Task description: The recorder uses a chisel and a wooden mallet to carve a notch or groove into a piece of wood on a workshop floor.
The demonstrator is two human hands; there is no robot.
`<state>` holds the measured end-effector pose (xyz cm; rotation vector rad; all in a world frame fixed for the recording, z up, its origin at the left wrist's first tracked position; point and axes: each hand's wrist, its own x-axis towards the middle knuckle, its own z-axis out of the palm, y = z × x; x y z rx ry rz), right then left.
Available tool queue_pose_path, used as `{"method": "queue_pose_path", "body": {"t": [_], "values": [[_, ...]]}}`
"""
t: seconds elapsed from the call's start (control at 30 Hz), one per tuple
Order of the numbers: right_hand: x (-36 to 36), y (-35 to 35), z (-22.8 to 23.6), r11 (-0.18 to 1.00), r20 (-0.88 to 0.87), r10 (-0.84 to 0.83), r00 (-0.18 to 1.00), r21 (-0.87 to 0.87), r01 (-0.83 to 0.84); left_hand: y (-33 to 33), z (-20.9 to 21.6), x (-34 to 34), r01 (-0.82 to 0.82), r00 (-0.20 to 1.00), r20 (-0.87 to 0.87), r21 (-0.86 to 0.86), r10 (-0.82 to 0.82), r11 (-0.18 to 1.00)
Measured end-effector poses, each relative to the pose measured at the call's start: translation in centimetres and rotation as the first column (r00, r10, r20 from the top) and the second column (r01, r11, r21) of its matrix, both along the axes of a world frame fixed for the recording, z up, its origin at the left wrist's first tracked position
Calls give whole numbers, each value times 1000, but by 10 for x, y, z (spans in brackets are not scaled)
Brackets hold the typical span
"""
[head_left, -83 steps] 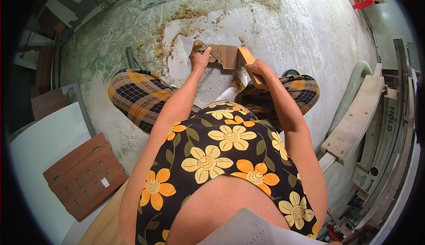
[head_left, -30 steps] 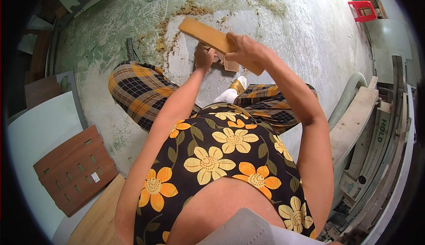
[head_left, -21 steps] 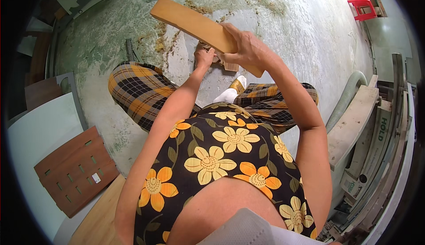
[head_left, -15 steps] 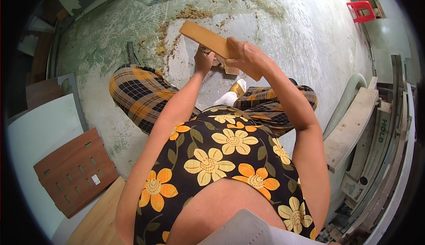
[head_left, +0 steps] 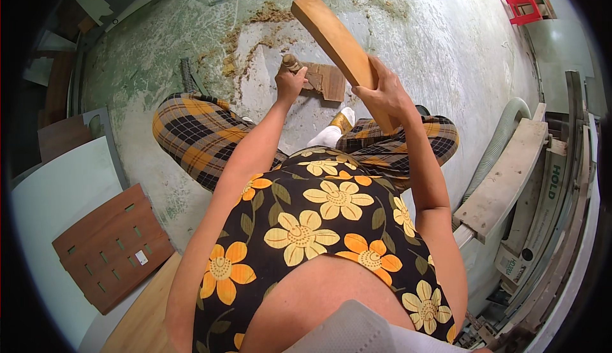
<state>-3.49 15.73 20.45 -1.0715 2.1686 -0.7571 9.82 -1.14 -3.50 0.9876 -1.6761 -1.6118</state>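
Note:
My left hand (head_left: 291,85) is closed round a wooden-handled chisel (head_left: 290,61), whose rounded butt sticks up above the fist; its blade is hidden. Beside that hand a brown wood block (head_left: 333,82) with a stepped, notched edge lies on the floor in front of my crossed legs. My right hand (head_left: 387,91) grips a long, thick yellow-brown wooden bar (head_left: 335,42) near its lower end. The bar is raised and slants up to the left, its far end above the floor and apart from the chisel.
Wood shavings (head_left: 271,14) lie scattered on the worn concrete floor (head_left: 440,40) ahead. A brown slotted panel (head_left: 113,248) rests at my left. At my right are stacked boards and rails (head_left: 507,177) beside a grey ribbed hose (head_left: 491,152). A red plastic stool (head_left: 520,8) stands far right.
My right hand has moved to the right with the bar, which has swung steeper and away from the left hand. The chisel butt and the notched block now show more fully.

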Motion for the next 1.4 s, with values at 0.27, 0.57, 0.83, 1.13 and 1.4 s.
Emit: {"method": "queue_pose_path", "body": {"t": [0.27, 0.57, 0.83, 1.13, 1.4], "values": [[9, 13, -8, 999, 44, -8, 999, -32, 10, 10, 5, -2, -28, 998, -55, 1, 28, 1000], [9, 2, -6, 1000, 14, 16, 1000, -18, -16, 6, 4, -1, -50, 998, -19, 87, 52, 995], [13, -3, -6, 998, 33, 40, 999, -47, -38, 9, 7, -1, -49, 999, -11, 52, 49, 997], [14, -11, -2, 998, 48, 61, 997, -28, -59, 8, -7, 0, -87, 996, 1, 167, 88, 982], [19, -31, 2, 984, -46, 163, 986, -66, -165, 3, -27, 6, -96, 995, 38, 284, 88, 954]]}}
